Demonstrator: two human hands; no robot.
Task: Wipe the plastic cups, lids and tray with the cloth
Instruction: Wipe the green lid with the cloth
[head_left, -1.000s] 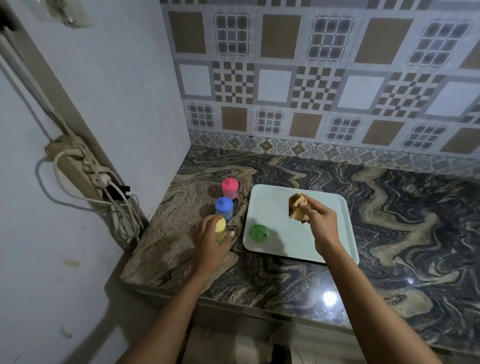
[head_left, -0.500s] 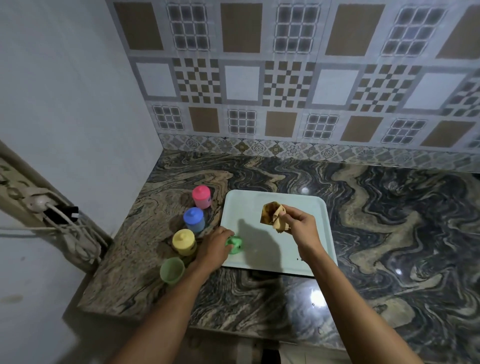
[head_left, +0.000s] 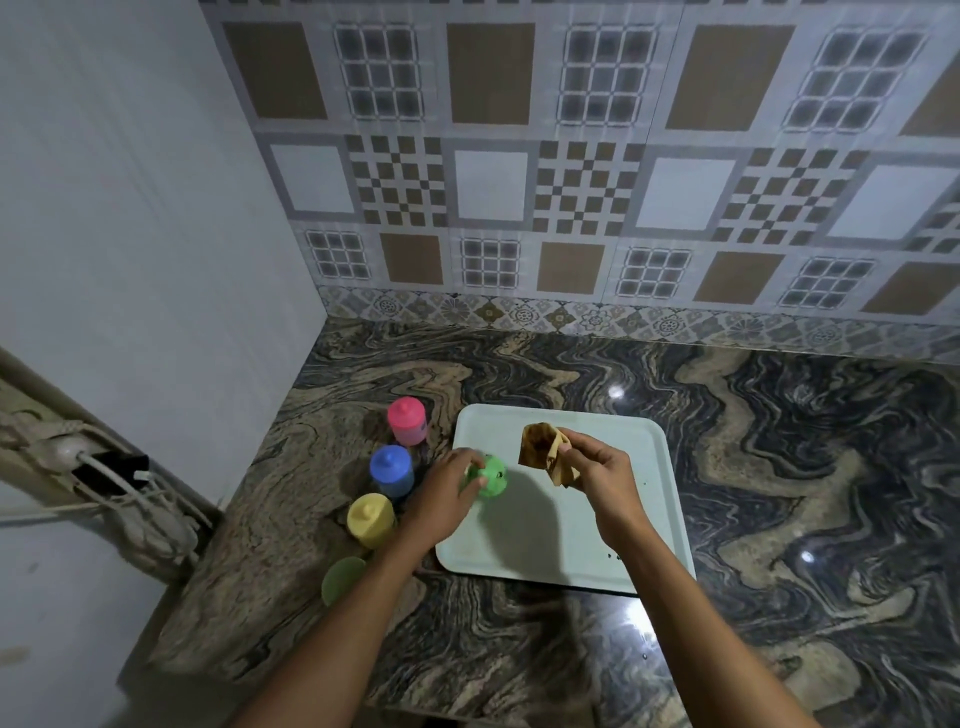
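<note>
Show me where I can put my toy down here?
Bare counter lies right of the tray and behind it, up to the tiled wall. Left of the tray is crowded: pink cup, blue cup, yellow cup, green cup.

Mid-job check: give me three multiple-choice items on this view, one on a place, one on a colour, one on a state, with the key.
1. Where do the pink cup, blue cup and yellow cup stand?
A) on the tray
B) on the counter, left of the tray
C) on the counter, right of the tray

2. What colour is the lid that the left hand grips?
A) pink
B) blue
C) green

3. The green cup is:
A) upright and open, with no lid
B) lidded
C) lying on its side

Key:
1 B: all three stand in a row on the counter beside the tray's left edge.
2 C: the lid in the fingers is green.
3 A: its open mouth faces up, with nothing on it.
</note>
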